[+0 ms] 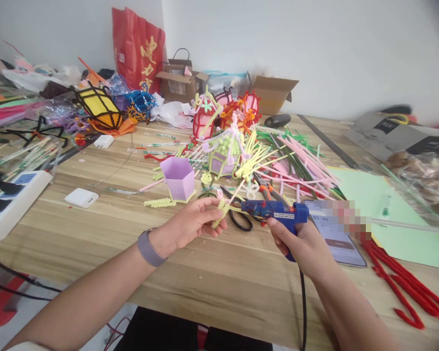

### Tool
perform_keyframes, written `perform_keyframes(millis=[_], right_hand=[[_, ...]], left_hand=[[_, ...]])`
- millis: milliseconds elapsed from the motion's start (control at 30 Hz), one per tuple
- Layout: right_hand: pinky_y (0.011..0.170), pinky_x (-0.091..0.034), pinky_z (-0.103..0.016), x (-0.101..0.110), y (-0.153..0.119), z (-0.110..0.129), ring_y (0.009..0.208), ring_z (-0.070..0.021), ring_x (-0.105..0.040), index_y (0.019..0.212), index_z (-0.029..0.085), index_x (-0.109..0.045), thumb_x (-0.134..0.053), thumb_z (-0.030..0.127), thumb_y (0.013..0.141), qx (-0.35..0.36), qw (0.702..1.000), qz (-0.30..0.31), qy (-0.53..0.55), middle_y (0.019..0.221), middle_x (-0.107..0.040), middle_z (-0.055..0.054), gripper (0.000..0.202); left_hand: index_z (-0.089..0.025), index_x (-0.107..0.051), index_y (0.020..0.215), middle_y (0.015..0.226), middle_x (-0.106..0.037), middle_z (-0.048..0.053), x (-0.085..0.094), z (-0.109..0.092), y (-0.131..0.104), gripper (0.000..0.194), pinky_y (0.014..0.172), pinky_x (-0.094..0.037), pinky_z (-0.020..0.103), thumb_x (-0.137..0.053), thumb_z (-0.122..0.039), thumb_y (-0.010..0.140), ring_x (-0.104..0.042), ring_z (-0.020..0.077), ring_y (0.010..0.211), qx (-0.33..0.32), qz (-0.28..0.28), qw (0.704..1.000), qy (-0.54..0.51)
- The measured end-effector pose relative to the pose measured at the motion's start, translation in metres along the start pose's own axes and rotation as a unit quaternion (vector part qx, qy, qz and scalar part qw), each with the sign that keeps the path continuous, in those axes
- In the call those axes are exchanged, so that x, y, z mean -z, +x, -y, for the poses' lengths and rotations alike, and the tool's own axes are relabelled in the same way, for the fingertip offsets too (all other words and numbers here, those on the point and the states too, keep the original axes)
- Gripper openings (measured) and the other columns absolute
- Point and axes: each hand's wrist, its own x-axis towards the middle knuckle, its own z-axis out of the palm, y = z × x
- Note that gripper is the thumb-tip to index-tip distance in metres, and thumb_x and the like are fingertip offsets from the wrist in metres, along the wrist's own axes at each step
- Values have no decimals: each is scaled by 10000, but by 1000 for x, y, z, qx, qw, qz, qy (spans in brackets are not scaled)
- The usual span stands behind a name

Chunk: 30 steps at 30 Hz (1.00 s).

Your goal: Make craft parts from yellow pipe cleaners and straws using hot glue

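Observation:
In my left hand (201, 218) is a twisted yellow-green pipe cleaner piece (221, 214), pinched between thumb and fingers. My right hand (296, 243) grips a blue hot glue gun (278, 212), its nozzle pointing left toward that piece. I cannot tell whether the nozzle touches it. Behind my left hand stands a purple hexagonal cup (178, 176) with a yellow-green edge at its base. Another twisted yellow-green strip (160, 203) lies beside the cup. Black-handled scissors (241, 222) rest on the table, partly hidden beneath the glue gun.
Pipe-cleaner lanterns (225, 153) and loose pipe cleaners (307, 165) crowd the table's middle. A phone (338, 239) and a pale green sheet (406, 219) lie to the right, red pipe cleaners (406, 287) nearer. At left are a power strip (22, 200) and a white charger (81, 197).

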Motion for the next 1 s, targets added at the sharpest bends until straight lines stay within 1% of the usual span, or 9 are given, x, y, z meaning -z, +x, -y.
perform_keyframes(millis=[133, 533, 767, 1000], right_hand=[[383, -345, -243, 0, 0, -2, 365, -111, -432, 582, 217, -473, -548, 671, 769, 7, 1000, 1, 10, 404, -459, 29, 496], [389, -341, -241, 0, 0, -3, 370, -106, -423, 551, 217, -456, -523, 688, 775, 9, 1000, 1, -7, 402, -455, 21, 526], [378, -325, -247, -3, -1, 2, 357, -108, -409, 542, 226, -441, -543, 725, 705, -12, 1000, -21, -15, 384, -444, 21, 535], [379, -326, -245, -3, -1, 0, 360, -109, -409, 542, 225, -439, -530, 724, 719, -7, 1000, -19, -12, 385, -446, 18, 537]], left_hand=[[-140, -579, 988, 663, -666, 15, -1, 0, 0, 314, 482, -489, 151, -741, -280, 758, -608, 84, 527, -1, 1, 1000, -2], [-144, -586, 990, 666, -667, 18, 0, 0, 0, 301, 489, -485, 159, -737, -271, 763, -605, 86, 534, -1, 0, 1000, -1], [-139, -568, 992, 652, -661, 16, -2, -1, -1, 324, 485, -477, 154, -740, -275, 754, -602, 86, 533, 4, -9, 1000, 3], [-141, -571, 975, 652, -656, 11, -3, -2, -1, 316, 481, -462, 149, -744, -284, 752, -594, 80, 530, 1, -5, 1000, 0]])
